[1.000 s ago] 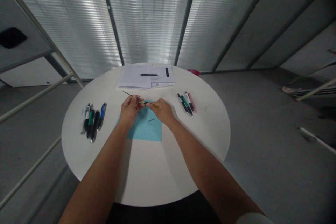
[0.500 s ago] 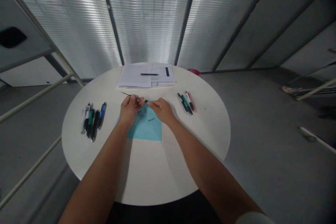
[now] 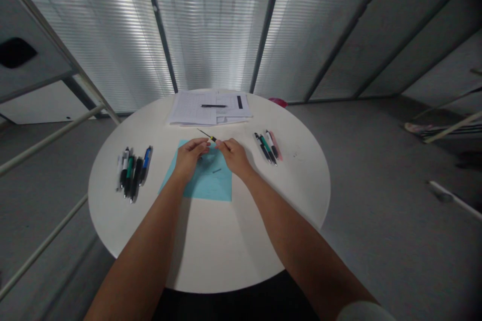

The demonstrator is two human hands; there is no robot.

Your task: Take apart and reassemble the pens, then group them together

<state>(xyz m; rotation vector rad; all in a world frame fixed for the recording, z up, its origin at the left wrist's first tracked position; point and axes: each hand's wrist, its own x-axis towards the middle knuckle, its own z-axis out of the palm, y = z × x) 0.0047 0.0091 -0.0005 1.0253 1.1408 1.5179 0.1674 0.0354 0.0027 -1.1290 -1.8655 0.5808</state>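
Note:
My right hand (image 3: 233,153) is closed round the handle end of a small screwdriver (image 3: 213,138). It has a yellow and black handle and a thin dark shaft that points up and left over the table. My left hand (image 3: 190,156) is just left of it, its thumb and fingers pressed together; what they hold, if anything, is too small or hidden to name. Both hands are above a light blue sheet (image 3: 207,188). On that sheet lies a short thin dark piece (image 3: 217,171), perhaps a pen's spring.
Several pens (image 3: 130,175) lie at the left of the round white table (image 3: 226,246). More pens (image 3: 266,148) lie at the right beside a pinkish strip. White papers (image 3: 192,108) bear a black pen (image 3: 214,106) at the back. Metal rails (image 3: 56,133) stand at the left.
The screwdriver has shifted right and away from my left hand, which no longer touches its shaft. My left fingers have drawn together; my right hand keeps hold of the handle.

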